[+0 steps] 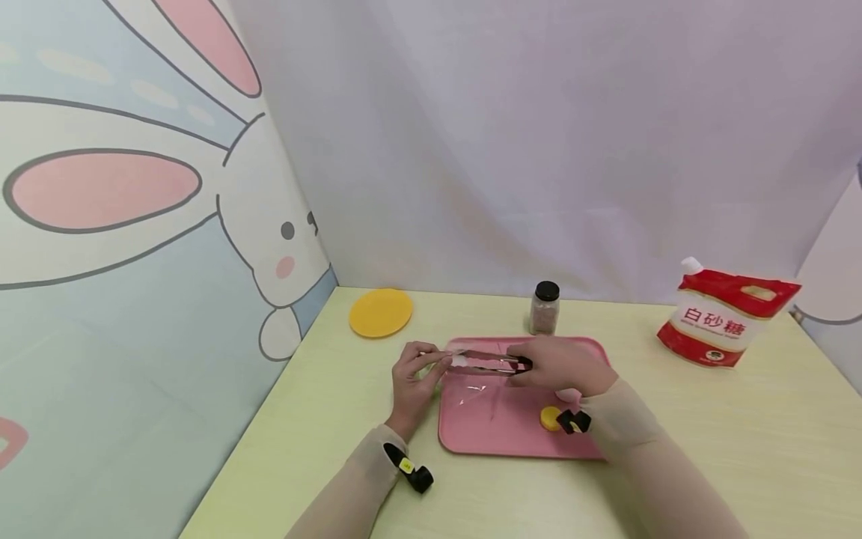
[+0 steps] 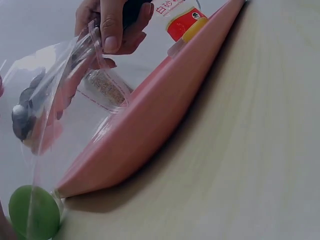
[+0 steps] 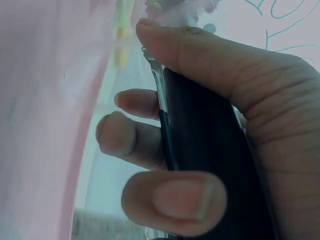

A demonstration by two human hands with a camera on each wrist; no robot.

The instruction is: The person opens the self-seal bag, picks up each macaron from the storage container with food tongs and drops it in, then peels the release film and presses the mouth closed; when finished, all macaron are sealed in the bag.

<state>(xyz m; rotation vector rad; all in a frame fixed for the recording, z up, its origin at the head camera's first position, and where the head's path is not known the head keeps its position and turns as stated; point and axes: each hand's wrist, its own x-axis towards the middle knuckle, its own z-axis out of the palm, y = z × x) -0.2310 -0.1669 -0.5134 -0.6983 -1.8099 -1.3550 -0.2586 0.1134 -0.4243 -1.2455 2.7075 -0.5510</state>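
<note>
My left hand [image 1: 409, 382] pinches the edge of a clear plastic bag [image 1: 471, 391] over the left side of a pink tray [image 1: 498, 434]. My right hand [image 1: 559, 364] grips metal tongs [image 1: 494, 367] by their black handle [image 3: 200, 135]. In the left wrist view the scalloped tong tips [image 2: 22, 117] show through the bag's clear film. A pinkish patch shows at the tips, and I cannot tell whether the tongs hold it. At the tong end in the head view is a small white patch, close to my left fingertips.
On the tray a yellow cap [image 1: 550, 418] lies near my right wrist. Behind the tray stands a black-lidded jar [image 1: 544, 311]. A yellow plate [image 1: 381, 313] lies back left, a red and white sugar pouch [image 1: 723, 318] stands right. A green rounded thing [image 2: 34, 212] shows beyond the tray.
</note>
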